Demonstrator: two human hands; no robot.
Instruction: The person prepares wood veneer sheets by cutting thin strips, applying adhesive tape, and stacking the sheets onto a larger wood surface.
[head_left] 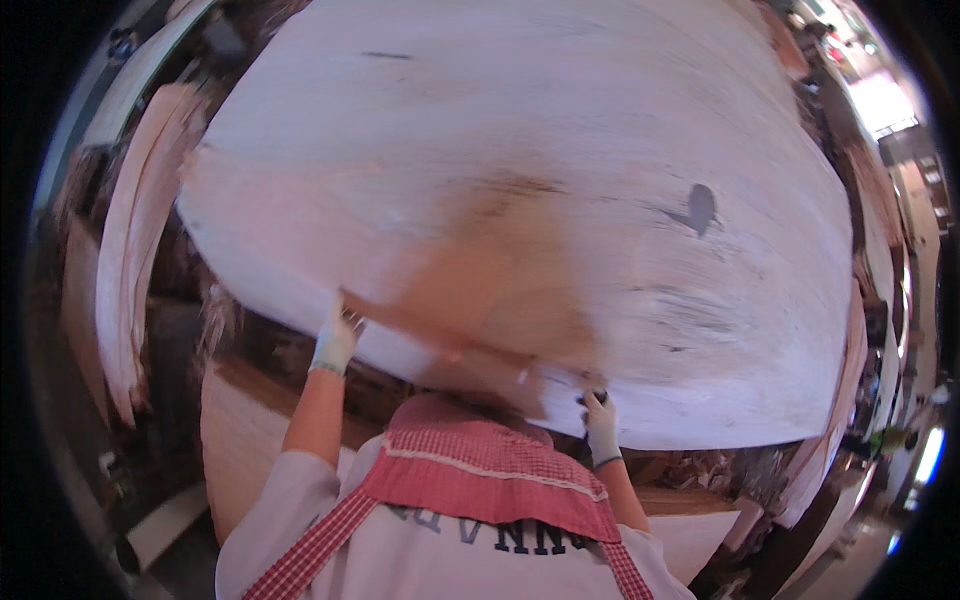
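Observation:
A large pale wood veneer sheet (560, 90) spreads out in front of me. Over its near middle is a brownish piece of veneer (470, 285), smeared by motion. My left hand (337, 335), in a white glove, is closed at the left corner of this brown piece. On the right, my right hand (600, 422), also gloved, is closed around a small dark thing (590, 398) at the near edge of the pale sheet. Blur hides what kind of thing it is, and whether that hand also touches the brown piece.
The pale sheet has a dark oval hole (702, 209) right of centre. Curled veneer strips (140, 230) stand at the left, with more veneer (870, 215) along the right. Below the near edge lie torn scraps (690, 468) and another light sheet (240, 440).

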